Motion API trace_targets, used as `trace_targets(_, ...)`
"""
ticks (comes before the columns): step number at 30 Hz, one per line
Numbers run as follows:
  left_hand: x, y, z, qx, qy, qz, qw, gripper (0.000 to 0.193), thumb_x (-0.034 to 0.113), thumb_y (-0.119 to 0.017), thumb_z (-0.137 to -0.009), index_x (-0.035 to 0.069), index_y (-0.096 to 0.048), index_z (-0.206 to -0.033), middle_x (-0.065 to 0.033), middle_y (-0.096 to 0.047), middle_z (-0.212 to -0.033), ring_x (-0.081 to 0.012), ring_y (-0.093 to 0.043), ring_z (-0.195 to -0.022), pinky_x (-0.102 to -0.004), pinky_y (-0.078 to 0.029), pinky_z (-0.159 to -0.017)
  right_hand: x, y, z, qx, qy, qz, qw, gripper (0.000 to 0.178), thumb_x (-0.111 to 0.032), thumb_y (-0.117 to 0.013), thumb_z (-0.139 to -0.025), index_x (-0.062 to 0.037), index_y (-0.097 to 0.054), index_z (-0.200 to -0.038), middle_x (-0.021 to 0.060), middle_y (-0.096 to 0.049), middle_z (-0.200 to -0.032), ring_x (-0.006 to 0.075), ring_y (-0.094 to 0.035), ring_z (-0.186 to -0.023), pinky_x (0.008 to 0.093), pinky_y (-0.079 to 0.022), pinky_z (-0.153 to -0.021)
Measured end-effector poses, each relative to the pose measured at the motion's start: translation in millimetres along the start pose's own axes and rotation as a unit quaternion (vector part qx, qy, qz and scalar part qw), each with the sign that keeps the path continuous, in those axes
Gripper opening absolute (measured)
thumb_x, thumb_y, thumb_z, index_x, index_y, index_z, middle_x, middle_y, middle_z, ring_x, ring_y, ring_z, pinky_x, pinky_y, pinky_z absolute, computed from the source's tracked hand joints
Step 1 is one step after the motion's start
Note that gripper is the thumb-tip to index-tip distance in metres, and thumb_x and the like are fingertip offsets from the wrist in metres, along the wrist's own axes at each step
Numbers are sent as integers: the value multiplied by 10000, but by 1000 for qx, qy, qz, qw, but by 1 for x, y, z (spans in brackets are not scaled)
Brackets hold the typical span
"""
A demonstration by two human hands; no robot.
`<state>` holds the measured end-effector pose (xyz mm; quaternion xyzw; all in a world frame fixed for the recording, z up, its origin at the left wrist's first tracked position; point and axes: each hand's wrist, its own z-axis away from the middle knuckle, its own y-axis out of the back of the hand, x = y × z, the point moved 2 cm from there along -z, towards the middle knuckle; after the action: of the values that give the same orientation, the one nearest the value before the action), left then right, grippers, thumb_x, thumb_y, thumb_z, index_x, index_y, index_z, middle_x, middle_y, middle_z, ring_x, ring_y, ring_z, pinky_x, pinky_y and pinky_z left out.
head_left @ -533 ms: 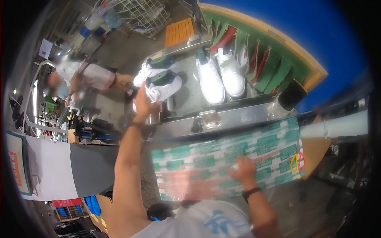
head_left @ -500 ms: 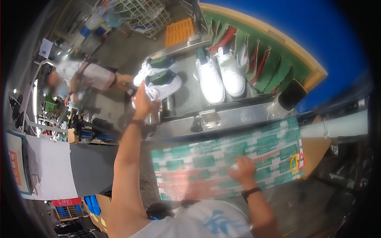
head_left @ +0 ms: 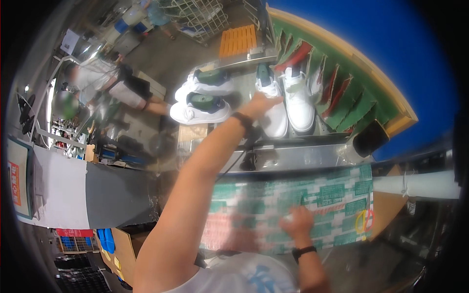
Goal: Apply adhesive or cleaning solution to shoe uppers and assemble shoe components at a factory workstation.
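**Four white shoes on the bench, left hand on one**

I see my left hand [head_left: 261, 104] stretched out over the metal bench [head_left: 293, 156], fingers loosely spread, resting on a white shoe [head_left: 273, 115]; whether it grips I cannot tell. Its mate [head_left: 299, 100] stands just beside, to the right. Two more shoes [head_left: 201, 108] lie on their sides further left. My right hand [head_left: 296, 221] presses half curled on the green-printed sheet [head_left: 337, 195], holding nothing. A person [head_left: 112, 85] stands far left.
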<state>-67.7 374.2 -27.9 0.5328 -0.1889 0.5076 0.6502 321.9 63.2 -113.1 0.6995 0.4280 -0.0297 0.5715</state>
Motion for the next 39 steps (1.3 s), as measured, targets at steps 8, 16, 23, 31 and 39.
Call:
trace_targets(8, -19, -28, -9, 120, -88, 90, 985, 1315, 516, -1050, -738, -91, -324, -1651, -305, -602, -1564, -369, -643, -1426, -428, -523, -1189, 3, 3, 3, 3, 6, -13, 1000, 403, -435, -927, -697, -148, -775, -934, 64, -621, -896, 309, -656, -812, 463, -528, -736)
trace_targets(16, -1, -46, 4, 252, -94, 46, 962, 882, 277, -1041, -798, -28, -579, -1484, -184, -743, -1358, -275, -732, -1209, -420, -586, -1076, 6, 6, 2, 0, 0, -6, 1000, 407, -442, -931, -701, -145, -772, -930, 69, -633, -896, 308, -665, -796, 463, -539, -722)
trace_targets(23, -4, 26, -9, 51, -26, 368, 928, 520, 383, -783, -1037, 28, -667, -1399, -126, -774, -1248, -258, -761, -1119, -414, -616, -982, 1, 2, -4, -5, -2, -27, 1000, 396, -433, -933, -704, -149, -766, -924, 74, -627, -877, 315, -678, -779, 465, -548, -720)
trace_targets(31, 45, 68, 166, 25, -127, 412, 902, 482, 384, -667, -1122, 54, -619, -1470, -84, -712, -1403, -216, -703, -1281, -396, -590, -1087, -3, 9, -7, 24, 17, -25, 999, 390, -401, -938, -687, -143, -751, -913, 88, -630, -889, 332, -679, -803, 473, -548, -728)
trace_targets(39, -85, -6, 443, 75, 104, 333, 934, 631, 193, -686, -1038, -34, -498, -1595, -143, -676, -1439, -221, -683, -1252, -388, -581, -1064, -7, 19, 16, 27, -19, -31, 999, 389, -383, -925, -713, -131, -727, -932, 95, -650, -917, 351, -684, -851, 492, -557, -754)
